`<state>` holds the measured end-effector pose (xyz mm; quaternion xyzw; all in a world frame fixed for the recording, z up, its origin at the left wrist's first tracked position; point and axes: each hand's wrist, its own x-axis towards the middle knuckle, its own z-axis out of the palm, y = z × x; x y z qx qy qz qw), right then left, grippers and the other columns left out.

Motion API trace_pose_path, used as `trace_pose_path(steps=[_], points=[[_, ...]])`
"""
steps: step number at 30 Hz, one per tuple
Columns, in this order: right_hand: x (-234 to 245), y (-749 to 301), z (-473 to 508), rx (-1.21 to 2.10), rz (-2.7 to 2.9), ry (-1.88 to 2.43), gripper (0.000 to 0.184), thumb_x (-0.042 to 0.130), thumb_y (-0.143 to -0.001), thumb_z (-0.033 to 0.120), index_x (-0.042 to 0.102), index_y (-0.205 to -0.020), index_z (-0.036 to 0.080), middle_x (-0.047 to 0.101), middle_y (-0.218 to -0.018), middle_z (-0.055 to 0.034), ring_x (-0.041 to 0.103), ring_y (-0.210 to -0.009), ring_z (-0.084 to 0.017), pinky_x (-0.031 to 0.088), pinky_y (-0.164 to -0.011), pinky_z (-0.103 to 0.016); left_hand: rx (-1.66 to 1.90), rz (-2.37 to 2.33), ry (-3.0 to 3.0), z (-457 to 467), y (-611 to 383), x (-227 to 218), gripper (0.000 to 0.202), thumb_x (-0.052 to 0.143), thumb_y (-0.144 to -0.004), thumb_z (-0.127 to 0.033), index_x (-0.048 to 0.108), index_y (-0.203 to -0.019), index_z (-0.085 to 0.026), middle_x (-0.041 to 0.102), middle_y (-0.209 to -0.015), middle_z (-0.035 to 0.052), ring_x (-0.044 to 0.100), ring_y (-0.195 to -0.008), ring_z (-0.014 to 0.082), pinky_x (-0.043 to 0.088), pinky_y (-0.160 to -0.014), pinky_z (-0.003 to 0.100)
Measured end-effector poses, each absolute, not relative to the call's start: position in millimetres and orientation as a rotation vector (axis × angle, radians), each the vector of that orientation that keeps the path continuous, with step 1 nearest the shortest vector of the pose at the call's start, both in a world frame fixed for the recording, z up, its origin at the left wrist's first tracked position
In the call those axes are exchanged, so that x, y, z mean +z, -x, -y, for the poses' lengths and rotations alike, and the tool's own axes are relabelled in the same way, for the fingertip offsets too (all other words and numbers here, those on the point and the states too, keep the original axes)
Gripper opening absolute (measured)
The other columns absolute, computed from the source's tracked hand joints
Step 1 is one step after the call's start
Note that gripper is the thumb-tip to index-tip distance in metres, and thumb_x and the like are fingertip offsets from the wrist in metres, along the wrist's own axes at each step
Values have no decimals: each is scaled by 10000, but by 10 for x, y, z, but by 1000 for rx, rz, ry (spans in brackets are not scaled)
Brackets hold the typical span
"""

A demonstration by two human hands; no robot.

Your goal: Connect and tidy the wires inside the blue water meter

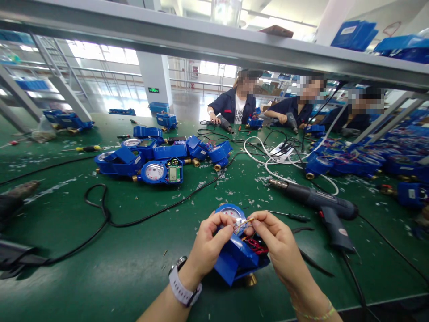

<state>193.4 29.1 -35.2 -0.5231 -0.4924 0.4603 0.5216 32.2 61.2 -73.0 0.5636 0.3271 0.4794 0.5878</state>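
A blue water meter [238, 250] with a round dial and an open box lies on the green bench before me. Red wires [256, 245] bunch inside its box, and a brass fitting [250, 280] shows at the near end. Above the dial, my left hand [214, 239] pinches thin wires, thumb against forefinger. My right hand [273, 237] is closed in a pinch on the yellowish end of these thin wires [246, 222]. The wires run between both sets of fingertips; their exact ends are too small to make out. A watch sits on my left wrist.
Right of the meter lie a heat gun [317, 201], a screwdriver [295, 217] and dark tubing [315, 263]. Several blue meters [154, 172] cluster at left centre, more at far right. Black cables [161, 210] cross the green bench [134, 277]. Co-workers [239, 105] sit opposite; a metal shelf beam [201, 33] spans above.
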Motion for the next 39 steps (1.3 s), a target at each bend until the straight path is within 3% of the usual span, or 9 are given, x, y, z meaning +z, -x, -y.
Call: trace_pose_path(steps=[7,11,15,22,27,30,33,36,39], points=[[-438,-2061,-354,999,1100,1243,342,700,-806,493,629,-924,180,661,-709,-31,621,-672,-179,506,-640,-277,964,-714,-1762,-638,-226,-632,235,653,-792,-399,643,-888,-184,608,-1060,110,526,-1062,287,411,-962,401],[-468,-2119,-270,878,1199,1229,290,673,-851,426,624,-1045,217,684,-993,-70,640,-928,-217,506,-816,-329,943,-767,-1719,-629,-239,-681,191,650,-807,-352,636,-879,-175,575,-1168,140,502,-1171,312,382,-1018,430],[-487,-2126,-108,403,1616,1242,168,656,-866,283,640,-1033,272,569,-1246,-62,526,-1165,-254,438,-958,-399,949,-759,-1693,-583,-294,-733,161,618,-854,-321,625,-945,-189,511,-1347,144,417,-1317,314,324,-1093,451],[-457,-2087,-14,186,1733,1252,125,630,-876,191,686,-935,286,550,-1214,-45,524,-1130,-240,442,-946,-399,1062,-778,-1849,-504,-399,-784,173,647,-835,-273,567,-978,-220,538,-1351,125,409,-1338,313,146,-1162,555],[-416,-2135,38,393,1618,1239,78,621,-896,241,668,-840,268,574,-1157,-32,548,-1104,-214,459,-928,-341,1113,-797,-1950,-474,-428,-812,146,641,-810,-213,555,-928,-217,584,-1280,125,435,-1319,304,101,-1164,587],[-513,-2400,27,465,1414,1309,146,548,-944,344,597,-857,237,591,-1172,-55,575,-1101,-214,490,-912,-330,1121,-798,-1976,-475,-432,-803,139,617,-798,-198,545,-915,-215,626,-1171,116,439,-1311,308,136,-1145,621],[-708,-2852,-4,211,1458,1680,294,365,-987,459,537,-1024,224,582,-1241,-112,563,-1158,-231,504,-933,-376,1121,-799,-1981,-489,-436,-787,142,599,-792,-197,536,-918,-219,648,-1078,96,431,-1316,312,163,-1130,650],[-967,-3293,3,123,1565,1899,533,518,-848,577,558,-1177,160,551,-1301,-190,503,-1220,-354,376,-1039,-570,1097,-804,-2014,-504,-446,-778,163,608,-789,-206,545,-937,-229,661,-1035,77,411,-1334,325,167,-1118,679],[-1236,-3545,76,78,1679,2054,725,553,-769,610,535,-1272,87,486,-1363,-253,420,-1273,-453,300,-1013,-705,1095,-787,-2054,-509,-456,-799,188,611,-802,-217,562,-983,-234,676,-1060,82,423,-1332,340,185,-1100,708]])
